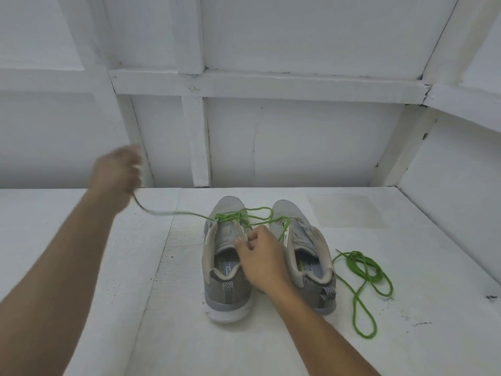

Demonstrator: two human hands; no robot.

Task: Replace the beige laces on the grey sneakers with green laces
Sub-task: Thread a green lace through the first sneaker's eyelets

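Left sneaker (pixel 230 291) and right sneaker (pixel 306 240) side by side on white worktop (pixel 433 267), heels nearest. Left hand (pixel 116 172), blurred and raised, fingers curled round green lace (pixel 189 213) threaded in left sneaker. Right hand (pixel 263 259) pinches that sneaker's eyelet flap. Second lace (pixel 363 267) coiled beside right sneaker.

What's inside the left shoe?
A pale insole with printed letters shows in the left sneaker. The right hand covers part of the opening, and the tongue hides the toe end.

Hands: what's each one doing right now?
Left hand: grips the lace threaded in the left sneaker.
Right hand: pinches that sneaker's eyelet edge.
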